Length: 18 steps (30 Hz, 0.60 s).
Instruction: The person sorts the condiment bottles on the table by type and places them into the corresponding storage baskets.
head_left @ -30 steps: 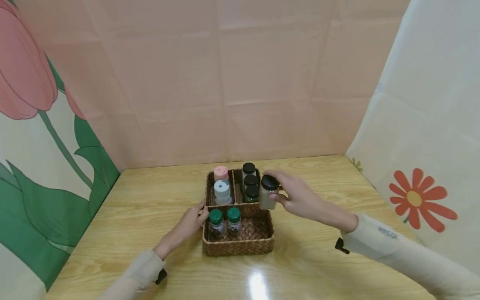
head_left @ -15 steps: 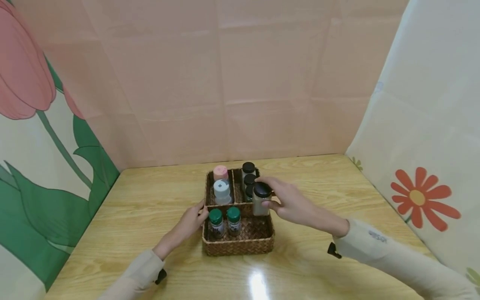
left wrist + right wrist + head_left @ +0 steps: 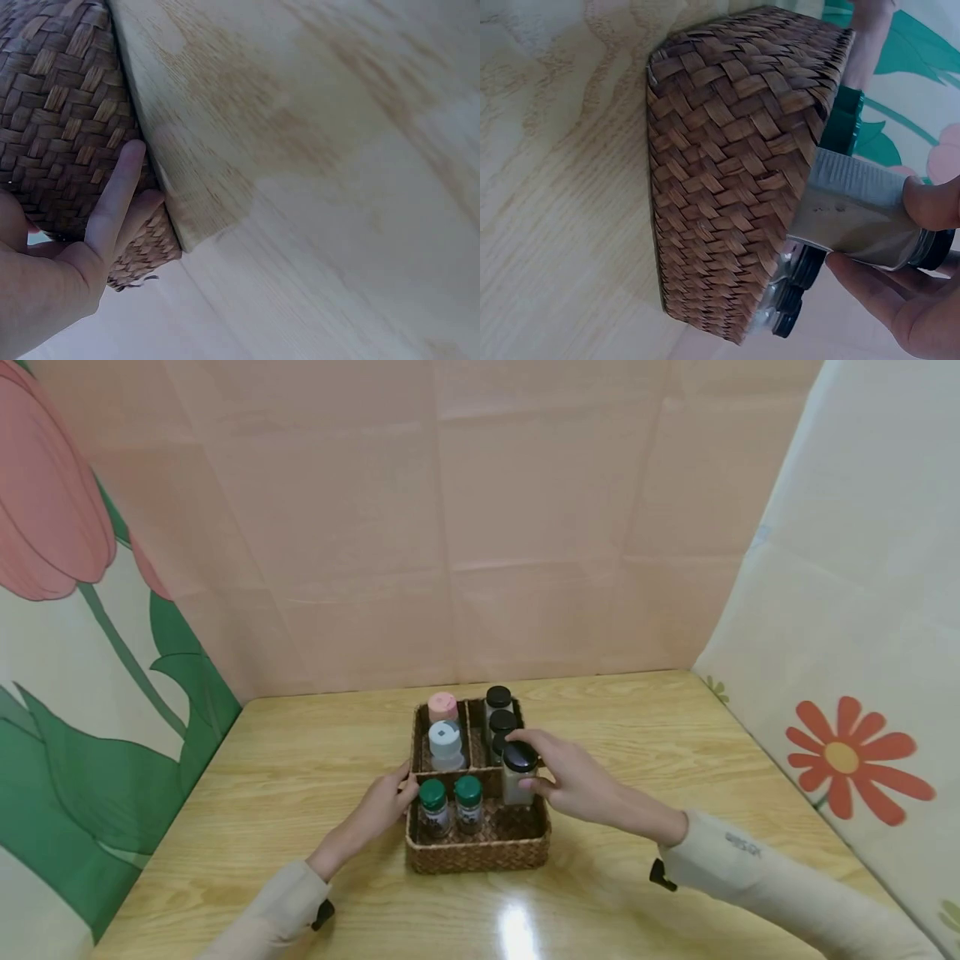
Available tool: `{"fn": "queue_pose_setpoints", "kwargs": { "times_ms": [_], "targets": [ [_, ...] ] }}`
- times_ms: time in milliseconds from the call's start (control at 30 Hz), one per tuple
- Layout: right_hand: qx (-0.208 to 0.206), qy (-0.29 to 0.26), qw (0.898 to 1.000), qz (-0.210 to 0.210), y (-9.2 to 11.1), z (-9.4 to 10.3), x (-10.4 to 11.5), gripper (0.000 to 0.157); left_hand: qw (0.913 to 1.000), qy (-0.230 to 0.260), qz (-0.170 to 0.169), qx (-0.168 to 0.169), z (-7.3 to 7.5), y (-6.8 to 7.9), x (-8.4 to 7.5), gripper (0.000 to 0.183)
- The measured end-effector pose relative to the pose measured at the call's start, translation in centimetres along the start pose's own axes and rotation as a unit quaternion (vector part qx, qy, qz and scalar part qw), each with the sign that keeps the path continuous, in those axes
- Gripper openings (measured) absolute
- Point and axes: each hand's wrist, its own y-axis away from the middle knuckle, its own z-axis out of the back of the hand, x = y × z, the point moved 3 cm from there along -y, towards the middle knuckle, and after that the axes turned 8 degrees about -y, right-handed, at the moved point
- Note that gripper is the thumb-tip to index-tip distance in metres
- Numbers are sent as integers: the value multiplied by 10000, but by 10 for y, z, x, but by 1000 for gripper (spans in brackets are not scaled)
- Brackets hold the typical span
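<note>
A woven basket [image 3: 480, 858] has two rear compartments and a wider front one. My left hand [image 3: 384, 797] holds its left side, with fingers [image 3: 112, 199] lying along the outer woven wall. My right hand [image 3: 581, 777] grips a clear spice jar [image 3: 516, 788] with a black lid and pale brown powder. That jar hangs over the right part of the front compartment, its bottom just inside the rim in the right wrist view. Two green-capped shaker bottles [image 3: 468, 806] stand at the front left. Several black-lidded jars [image 3: 501, 722] fill the rear right compartment, the nearest partly hidden.
In the rear left compartment stand a pink-capped bottle [image 3: 442, 706] and a white-capped bottle [image 3: 446, 743]. The basket rests on a wood-grain table [image 3: 300, 760]. A pink cloth backdrop [image 3: 480, 527] and flower-printed side sheets [image 3: 847, 610] surround the table.
My right hand has carried the jar left and toward me, from beside the basket's right rim to over the front compartment, and lowered it. The left hand stays in place.
</note>
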Motion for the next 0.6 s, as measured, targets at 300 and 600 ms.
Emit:
{"fn": "queue_pose_setpoints", "kwargs": {
  "times_ms": [300, 600],
  "targets": [
    [216, -195, 9995, -159, 1, -10, -4, 59, 10000, 40, -36, 56, 0, 1, -1, 58],
    [314, -205, 9990, -227, 5, -19, -8, 58, 10000, -15, 13, 85, 1, 2, -2, 58]
  ]
}}
